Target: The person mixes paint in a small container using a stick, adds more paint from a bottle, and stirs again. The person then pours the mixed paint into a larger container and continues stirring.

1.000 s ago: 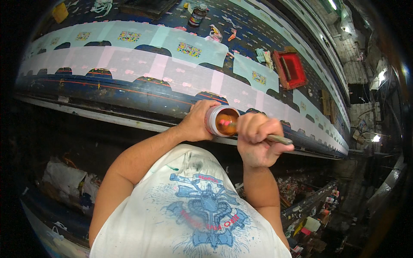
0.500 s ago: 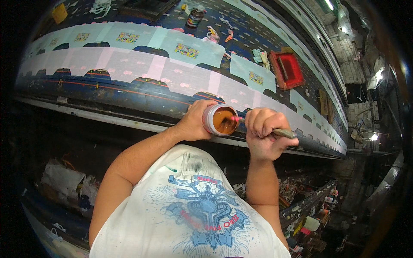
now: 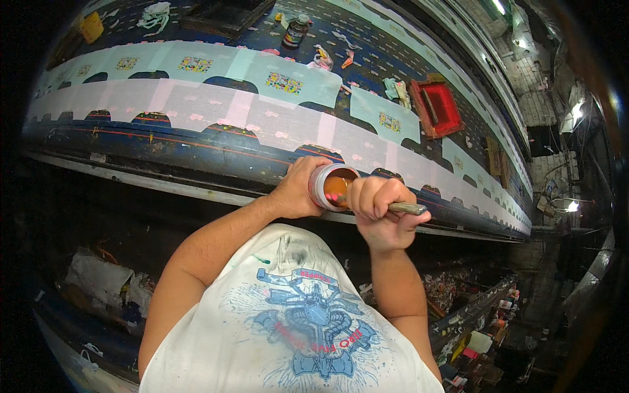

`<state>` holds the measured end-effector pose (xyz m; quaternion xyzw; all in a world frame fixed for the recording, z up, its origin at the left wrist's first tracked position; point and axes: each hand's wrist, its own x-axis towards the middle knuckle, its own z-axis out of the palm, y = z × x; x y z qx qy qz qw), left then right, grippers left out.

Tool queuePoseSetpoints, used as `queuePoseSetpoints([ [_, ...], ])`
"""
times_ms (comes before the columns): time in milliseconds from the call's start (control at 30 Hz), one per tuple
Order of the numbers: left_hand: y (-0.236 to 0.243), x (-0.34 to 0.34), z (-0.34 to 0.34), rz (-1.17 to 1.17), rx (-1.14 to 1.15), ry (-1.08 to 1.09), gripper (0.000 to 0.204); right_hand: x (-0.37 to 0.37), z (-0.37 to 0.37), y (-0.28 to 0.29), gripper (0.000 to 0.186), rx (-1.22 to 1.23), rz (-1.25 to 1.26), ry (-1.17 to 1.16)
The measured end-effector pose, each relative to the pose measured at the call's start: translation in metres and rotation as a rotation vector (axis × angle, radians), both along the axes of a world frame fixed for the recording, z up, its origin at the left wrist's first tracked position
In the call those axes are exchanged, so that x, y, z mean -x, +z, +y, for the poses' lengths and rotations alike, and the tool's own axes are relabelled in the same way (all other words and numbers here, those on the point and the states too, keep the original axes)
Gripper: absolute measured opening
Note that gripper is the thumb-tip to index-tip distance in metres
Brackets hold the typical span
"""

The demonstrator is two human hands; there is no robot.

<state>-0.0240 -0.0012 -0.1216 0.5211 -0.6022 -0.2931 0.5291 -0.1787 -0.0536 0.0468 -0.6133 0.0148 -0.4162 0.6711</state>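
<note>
My left hand (image 3: 298,188) is wrapped round the side of a clear plastic jar (image 3: 318,187) and keeps it tilted, mouth toward the right. Orange-brown paste or ink (image 3: 338,183) shows inside. In my closed right hand (image 3: 385,213) is a stirring tool with a worn handle (image 3: 407,208), whose butt sticks out to the right past the thumb. Its pink-smeared shaft reaches into the jar mouth; the tip is hidden by the jar and the fingers. Both hands are in front of my shirt, at the near edge of a long printing table (image 3: 229,154).
Pale green and pink fabric pieces (image 3: 285,82) lie in rows along the table. Farther back are a dark bottle (image 3: 296,31), a red-stained screen frame (image 3: 438,108), crumpled rags (image 3: 396,90) and a black tray (image 3: 226,16). Cluttered shelving (image 3: 475,347) stands at lower right.
My right hand has moved left, closer to the jar, pushing the tool farther into it. The jar has turned slightly, and its opening now looks narrower. My left hand keeps its grip.
</note>
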Motion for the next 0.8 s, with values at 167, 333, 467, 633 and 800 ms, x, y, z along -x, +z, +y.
queuePoseSetpoints([
  [167,0.002,-0.001,-0.001,0.013,-0.025,-0.018,0.108,0.010,-0.015,0.017,0.078,0.102,0.001,-0.161],
  [333,-0.003,0.001,-0.002,0.005,-0.009,0.001,0.109,0.005,-0.002,0.002,0.079,0.007,0.027,0.030],
  [467,-0.002,0.001,-0.001,0.005,-0.019,-0.015,0.110,0.011,-0.017,0.019,0.079,0.123,0.003,-0.171],
  [633,-0.004,0.002,-0.001,0.020,-0.011,-0.003,0.110,-0.004,0.005,-0.002,0.078,0.011,-0.017,-0.044],
  [800,-0.004,0.000,-0.002,0.013,-0.007,-0.012,0.109,0.002,-0.016,0.014,0.079,0.145,-0.005,-0.179],
])
